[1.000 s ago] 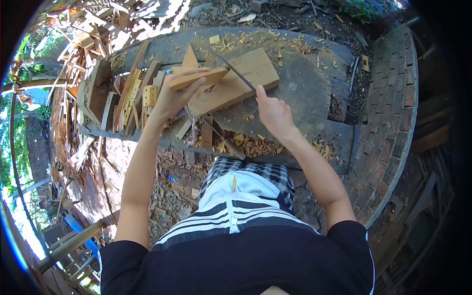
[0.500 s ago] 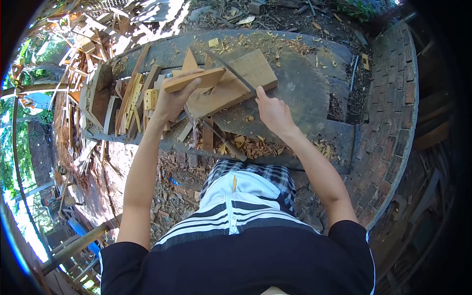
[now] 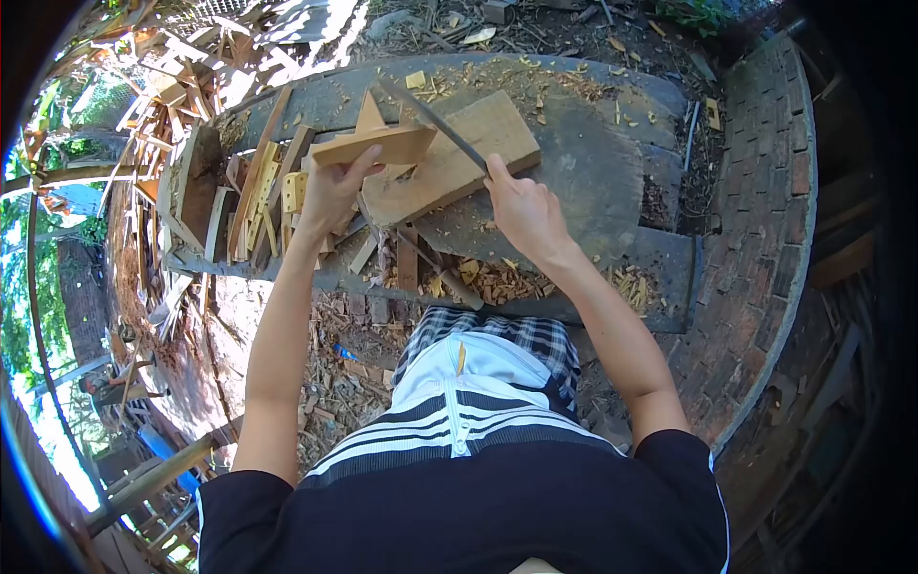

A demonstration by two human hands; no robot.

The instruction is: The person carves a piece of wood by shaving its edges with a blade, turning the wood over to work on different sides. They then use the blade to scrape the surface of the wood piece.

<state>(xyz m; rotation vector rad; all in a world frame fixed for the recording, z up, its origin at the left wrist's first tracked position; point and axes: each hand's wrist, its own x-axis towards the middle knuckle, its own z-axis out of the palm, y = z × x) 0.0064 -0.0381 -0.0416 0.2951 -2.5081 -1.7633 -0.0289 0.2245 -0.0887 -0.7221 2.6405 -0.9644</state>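
My left hand (image 3: 335, 196) is closed on a smooth tan piece of wood (image 3: 378, 146), thumb along its near face. A pointed wooden piece (image 3: 370, 113) shows just behind it. In my right hand (image 3: 524, 209) is a long, flat, dark metal tool (image 3: 435, 120), gripped at its near end and slanting up to the left. The tool's length passes close by the right end of the tan wood. Below both hands lies a thick wooden block (image 3: 478, 143), set at an angle on the worn workbench (image 3: 583, 191).
Wood offcuts (image 3: 263, 206) crowd the bench's left side, with a yellow piece with holes (image 3: 294, 191) among them. A stick-like handle (image 3: 459, 287) lies among wood chips (image 3: 507, 284) at the near edge. A curved brick surface (image 3: 755, 220) borders the right; scrap wood (image 3: 172, 91) is heaped at far left.
The tan wood has turned in my left hand, its left end rising and more of its near face showing. My right hand and the metal tool have shifted up and left.
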